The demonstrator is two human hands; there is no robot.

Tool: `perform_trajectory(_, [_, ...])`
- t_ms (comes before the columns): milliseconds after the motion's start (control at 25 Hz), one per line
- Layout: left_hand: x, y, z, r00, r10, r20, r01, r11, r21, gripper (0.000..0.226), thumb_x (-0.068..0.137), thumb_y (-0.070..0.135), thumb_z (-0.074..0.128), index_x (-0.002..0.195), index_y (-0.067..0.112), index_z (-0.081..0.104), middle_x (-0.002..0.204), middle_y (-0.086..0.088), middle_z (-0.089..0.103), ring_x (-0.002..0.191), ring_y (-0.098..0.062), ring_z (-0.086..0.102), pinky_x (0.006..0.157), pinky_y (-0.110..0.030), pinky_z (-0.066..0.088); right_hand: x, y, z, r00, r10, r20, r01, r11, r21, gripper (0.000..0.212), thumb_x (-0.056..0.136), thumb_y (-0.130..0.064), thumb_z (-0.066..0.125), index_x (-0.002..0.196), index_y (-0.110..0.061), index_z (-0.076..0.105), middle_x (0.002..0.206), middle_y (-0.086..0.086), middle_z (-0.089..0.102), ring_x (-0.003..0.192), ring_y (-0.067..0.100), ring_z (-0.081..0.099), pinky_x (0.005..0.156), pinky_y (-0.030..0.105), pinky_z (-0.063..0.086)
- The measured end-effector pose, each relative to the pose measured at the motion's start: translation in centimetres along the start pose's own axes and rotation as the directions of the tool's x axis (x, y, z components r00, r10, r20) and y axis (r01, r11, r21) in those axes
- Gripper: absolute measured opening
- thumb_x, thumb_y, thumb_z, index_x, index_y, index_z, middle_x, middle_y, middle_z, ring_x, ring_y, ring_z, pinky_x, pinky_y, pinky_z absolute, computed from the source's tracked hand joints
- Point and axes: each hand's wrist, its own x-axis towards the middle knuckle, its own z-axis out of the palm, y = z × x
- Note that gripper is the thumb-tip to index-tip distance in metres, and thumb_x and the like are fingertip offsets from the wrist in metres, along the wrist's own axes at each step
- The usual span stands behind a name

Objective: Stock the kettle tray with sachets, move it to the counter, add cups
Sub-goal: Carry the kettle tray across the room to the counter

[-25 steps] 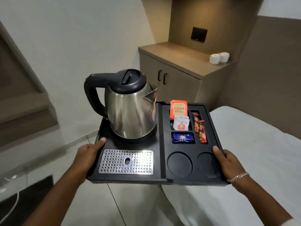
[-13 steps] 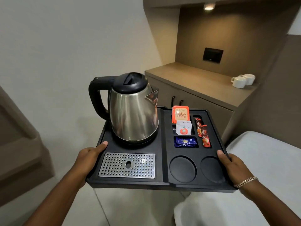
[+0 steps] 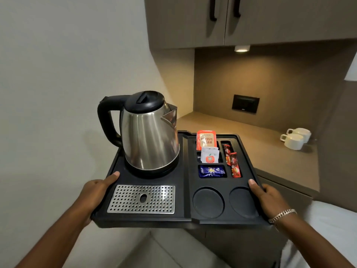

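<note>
I hold a black kettle tray [image 3: 186, 178] in the air in front of the brown counter [image 3: 251, 136]. My left hand [image 3: 96, 192] grips its left edge, my right hand [image 3: 267, 198] its right edge. A steel kettle [image 3: 148, 136] with a black lid stands on the tray's left half, behind a perforated metal drip grate [image 3: 142, 199]. The right half's slots hold an orange tea sachet [image 3: 206, 140], white sachets [image 3: 210, 155], a blue sachet [image 3: 212, 171] and red stick sachets [image 3: 232, 163]. Both round cup recesses [image 3: 208, 202] are bare. Two white cups [image 3: 294, 139] sit on the counter at the right.
Brown wall cupboards [image 3: 231, 20] with black handles hang above the counter, with a lit lamp [image 3: 241, 48] beneath. A black wall socket [image 3: 245, 103] sits behind the counter. A white bed edge [image 3: 332, 225] lies at lower right. A plain wall fills the left.
I have carried the tray closer to the counter. The view has risen, so the wall cupboards show and the cups appear nearer. My grip on both edges is unchanged.
</note>
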Motion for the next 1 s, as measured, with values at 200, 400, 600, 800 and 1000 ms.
perform_trajectory(200, [12.7,10.8,1.8,0.991,0.111,0.075,-0.110,0.994,-0.014,0.045,0.077,0.047,0.069,0.084,0.003,0.071,0.068,-0.016,0.076,0.061,-0.032,0.072,0.057,-0.033,0.051,10.9,-7.8,2.6,0.993,-0.031,-0.110,0.038,0.997,0.068,0.057,0.085,-0.054,0.053,0.087,0.003,0.060,0.084,0.023,0.064,0.068,0.032,0.057,0.062,0.037,0.044])
perform_trajectory(400, [25.8,18.9,5.5,0.965,0.205,0.160,-0.198,0.978,-0.059,0.042,0.073,0.047,0.072,0.084,0.007,0.070,0.063,-0.011,0.076,0.052,-0.026,0.071,0.053,-0.031,0.051,20.3,-12.3,5.8,0.980,0.011,-0.200,0.016,0.991,0.132,0.053,0.084,-0.058,0.050,0.087,-0.005,0.056,0.083,0.015,0.062,0.070,0.029,0.056,0.055,0.031,0.042])
perform_trajectory(600, [38.0,24.2,11.4,0.930,0.197,0.311,-0.163,0.978,-0.133,0.040,0.074,0.042,0.074,0.086,0.004,0.070,0.065,-0.013,0.076,0.052,-0.028,0.071,0.051,-0.030,0.054,28.4,-15.1,8.7,0.954,0.101,-0.281,-0.042,0.977,0.207,0.058,0.086,-0.055,0.050,0.094,0.001,0.059,0.088,0.021,0.064,0.072,0.032,0.059,0.055,0.031,0.045])
perform_trajectory(800, [44.8,24.8,21.5,0.855,0.103,0.507,-0.065,0.994,-0.092,0.038,0.076,0.033,0.073,0.094,-0.001,0.070,0.076,-0.021,0.076,0.060,-0.034,0.072,0.052,-0.034,0.057,33.0,-13.1,6.9,0.892,0.247,-0.380,-0.186,0.964,0.191,0.063,0.084,-0.057,0.050,0.093,0.004,0.063,0.087,0.027,0.066,0.066,0.032,0.056,0.053,0.030,0.041])
perform_trajectory(1000, [48.4,25.0,28.7,0.776,0.009,0.631,0.016,0.999,-0.034,0.034,0.079,0.033,0.070,0.098,0.005,0.067,0.080,-0.020,0.077,0.068,-0.037,0.073,0.063,-0.038,0.057,38.5,-11.7,4.1,0.863,0.266,-0.429,-0.239,0.964,0.117,0.063,0.086,-0.053,0.051,0.092,0.009,0.063,0.094,0.031,0.067,0.082,0.044,0.062,0.062,0.034,0.042])
